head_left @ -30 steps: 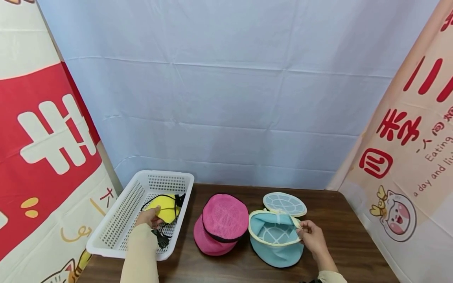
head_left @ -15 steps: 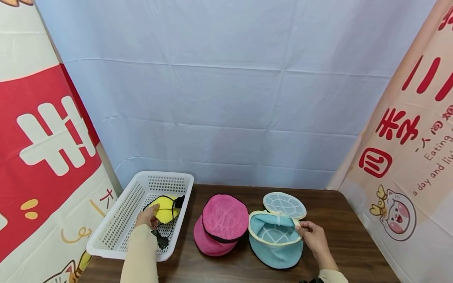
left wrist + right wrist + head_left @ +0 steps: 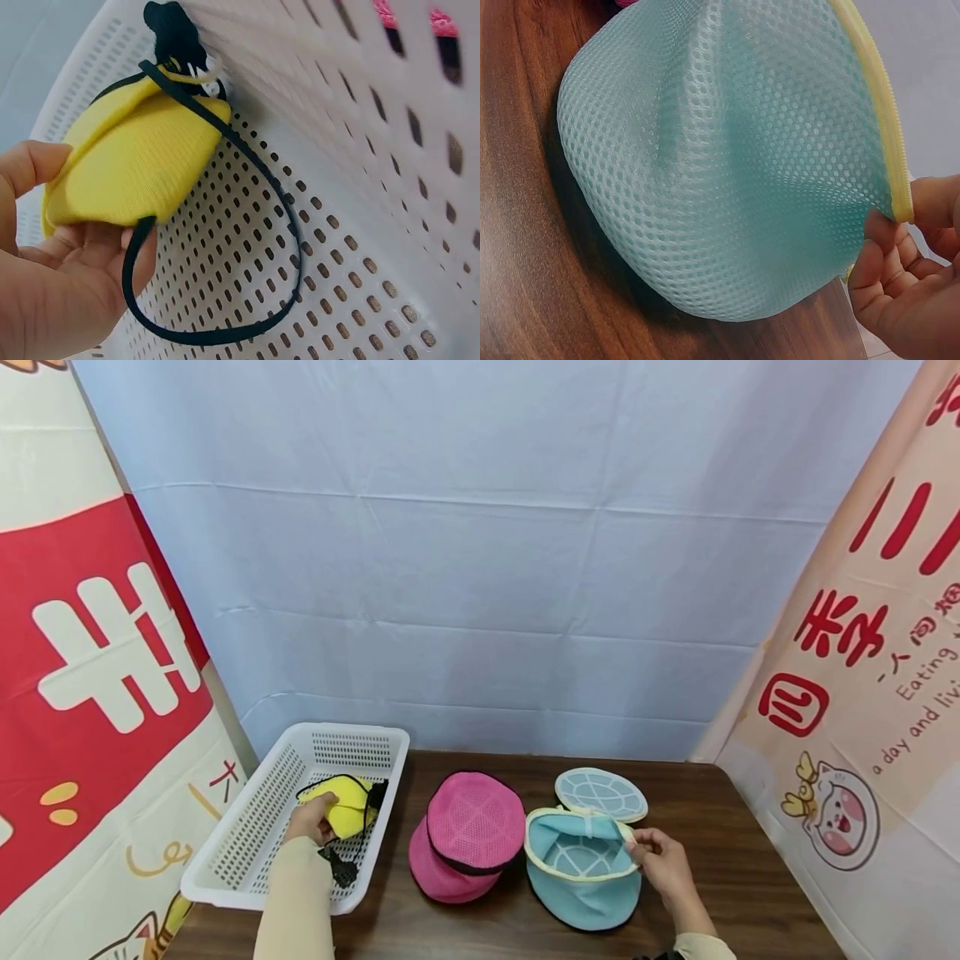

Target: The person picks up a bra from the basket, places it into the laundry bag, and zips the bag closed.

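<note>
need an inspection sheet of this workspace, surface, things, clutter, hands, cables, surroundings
surface: dark wood-grain table
job's things: yellow cloth item with black cord in the white basket; teal mesh bag, unzipped, lid folded back
clutter: pink mesh bag between basket and teal bag; small black piece in basket
hands: left hand pinches the yellow cloth item; right hand pinches the teal bag's yellow zip edge
cables: nothing seen
surroundings: pale blue backdrop; printed sheets either side
</note>
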Motion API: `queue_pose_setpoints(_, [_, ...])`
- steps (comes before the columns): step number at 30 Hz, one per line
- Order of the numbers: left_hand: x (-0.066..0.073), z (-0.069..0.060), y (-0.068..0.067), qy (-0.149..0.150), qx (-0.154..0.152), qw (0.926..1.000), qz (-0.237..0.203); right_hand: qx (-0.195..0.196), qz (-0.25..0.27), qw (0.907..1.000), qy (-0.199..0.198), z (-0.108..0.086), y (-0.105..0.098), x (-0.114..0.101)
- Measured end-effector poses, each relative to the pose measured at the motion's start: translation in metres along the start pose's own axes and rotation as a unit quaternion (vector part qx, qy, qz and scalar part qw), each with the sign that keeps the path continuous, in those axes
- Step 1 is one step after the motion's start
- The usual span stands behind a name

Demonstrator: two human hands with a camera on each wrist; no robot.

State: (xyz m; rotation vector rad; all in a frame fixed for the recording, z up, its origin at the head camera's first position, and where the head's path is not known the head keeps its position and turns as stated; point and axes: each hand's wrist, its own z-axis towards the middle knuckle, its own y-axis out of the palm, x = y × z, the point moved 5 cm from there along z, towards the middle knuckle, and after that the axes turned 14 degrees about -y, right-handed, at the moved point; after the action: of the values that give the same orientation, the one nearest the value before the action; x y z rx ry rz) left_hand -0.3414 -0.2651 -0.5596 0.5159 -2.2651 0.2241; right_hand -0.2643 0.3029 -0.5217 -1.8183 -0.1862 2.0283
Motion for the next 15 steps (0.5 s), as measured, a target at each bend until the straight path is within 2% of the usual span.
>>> queue_pose_setpoints(2, [-0.001, -0.001, -0.003, 0.001, 0.011, 0.9999, 0.006, -0.001, 0.001, 1.0000, 0.001, 0.000, 0.000, 0.000])
queue_pose_setpoints(5, [-0.003, 0.000, -0.009, 0.008, 0.043, 0.9989, 0.015, -0.004, 0.002, 1.0000, 0.000, 0.000, 0.000, 0.000])
queue_pose_setpoints(7, [-0.004, 0.000, -0.012, 0.009, 0.057, 0.9983, 0.006, -0.007, 0.003, 1.0000, -0.001, 0.000, 0.001, 0.000])
queue_pose_setpoints(12, [-0.003, -0.002, -0.012, 0.009, 0.050, 0.9987, -0.006, -0.008, 0.002, 1.0000, 0.001, -0.001, 0.001, -0.001])
queue_pose_setpoints(15, [0.005, -0.011, -0.007, 0.029, 0.046, 0.9985, 0.010, -0.007, 0.001, 1.0000, 0.004, -0.002, 0.002, -0.001])
